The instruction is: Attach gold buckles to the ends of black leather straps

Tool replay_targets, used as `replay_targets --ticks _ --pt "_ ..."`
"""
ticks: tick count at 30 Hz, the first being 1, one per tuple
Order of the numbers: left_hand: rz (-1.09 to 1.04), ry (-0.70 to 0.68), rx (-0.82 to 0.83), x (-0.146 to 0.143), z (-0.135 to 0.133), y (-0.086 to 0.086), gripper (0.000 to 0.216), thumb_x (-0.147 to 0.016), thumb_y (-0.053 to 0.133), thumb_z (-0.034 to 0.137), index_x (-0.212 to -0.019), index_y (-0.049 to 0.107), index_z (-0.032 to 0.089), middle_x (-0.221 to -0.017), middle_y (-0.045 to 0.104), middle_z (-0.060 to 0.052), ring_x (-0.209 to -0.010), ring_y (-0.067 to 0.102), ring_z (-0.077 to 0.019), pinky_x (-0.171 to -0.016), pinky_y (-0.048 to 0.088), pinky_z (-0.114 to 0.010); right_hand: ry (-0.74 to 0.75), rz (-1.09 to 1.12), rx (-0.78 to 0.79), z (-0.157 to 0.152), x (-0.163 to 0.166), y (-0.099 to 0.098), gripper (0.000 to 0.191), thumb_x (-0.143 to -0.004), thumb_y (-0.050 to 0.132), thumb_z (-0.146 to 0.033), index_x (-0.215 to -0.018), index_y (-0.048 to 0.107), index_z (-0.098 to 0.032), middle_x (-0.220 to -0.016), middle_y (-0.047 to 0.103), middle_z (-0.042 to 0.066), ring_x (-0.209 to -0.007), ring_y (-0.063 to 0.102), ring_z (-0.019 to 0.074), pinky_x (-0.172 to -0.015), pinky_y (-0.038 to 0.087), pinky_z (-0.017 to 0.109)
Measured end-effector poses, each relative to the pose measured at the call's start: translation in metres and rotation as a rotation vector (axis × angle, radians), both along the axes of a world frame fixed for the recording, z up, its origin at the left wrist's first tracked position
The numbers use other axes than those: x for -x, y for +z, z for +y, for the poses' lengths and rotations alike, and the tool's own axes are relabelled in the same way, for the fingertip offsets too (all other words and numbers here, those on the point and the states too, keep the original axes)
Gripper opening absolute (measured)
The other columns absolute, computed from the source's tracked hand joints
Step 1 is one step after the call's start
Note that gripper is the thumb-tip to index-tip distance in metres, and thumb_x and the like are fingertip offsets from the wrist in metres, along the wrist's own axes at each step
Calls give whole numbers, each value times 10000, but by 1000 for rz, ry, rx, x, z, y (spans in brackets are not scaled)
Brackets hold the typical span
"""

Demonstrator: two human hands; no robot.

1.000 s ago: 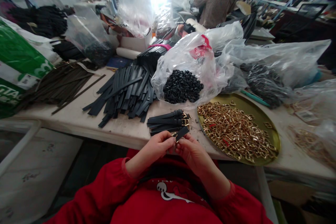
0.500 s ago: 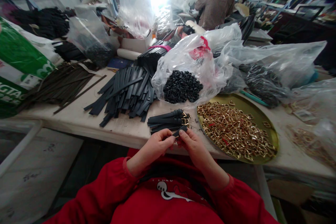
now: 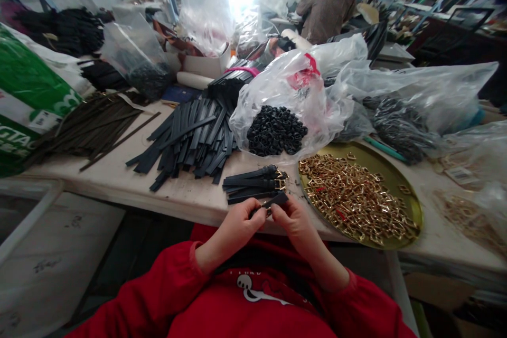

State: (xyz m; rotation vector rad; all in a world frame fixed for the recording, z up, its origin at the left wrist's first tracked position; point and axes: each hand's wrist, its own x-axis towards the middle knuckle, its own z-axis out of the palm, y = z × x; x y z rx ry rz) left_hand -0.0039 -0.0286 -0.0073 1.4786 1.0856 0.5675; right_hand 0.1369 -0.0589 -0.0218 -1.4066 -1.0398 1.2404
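Between my two hands, over the table's front edge, is a short black strap (image 3: 278,200) with a bit of gold metal at its middle. My left hand (image 3: 242,222) pinches the strap's left part, and my right hand (image 3: 292,215) grips it at the right; both are closed. Just beyond my fingers lies a small stack of black straps (image 3: 251,184) with gold buckles (image 3: 281,184) at their right ends. To the right, a round gold tray (image 3: 414,206) bears a heap of loose gold buckles (image 3: 356,198). Small black loops (image 3: 276,131) fill an open clear plastic bag (image 3: 242,111) behind the stack.
Loose black strips (image 3: 194,134) lie fanned out at left centre, with dark brown strips (image 3: 106,121) farther left. A green and white package (image 3: 27,95) stands at the left edge. Clear bags (image 3: 428,90) crowd the right side. A person (image 3: 330,5) is in the background.
My right hand has shifted slightly, and the strap's black end now sticks up to the right between my fingers. Gold metal shows more at its middle. The stack and tray look the same.
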Motion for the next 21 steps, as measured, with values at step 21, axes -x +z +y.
replay_targets --ticks 21 --pt "75 -15 -24 -5 -5 1 196 -796 406 262 -634 479 179 -574 480 46 -544 425 -104 -528 321 -224 -1 -40 8 -5 -4 3 163 -675 631 -335 -687 558 -189 -631 544 -19 -576 453 117 -537 350 239"
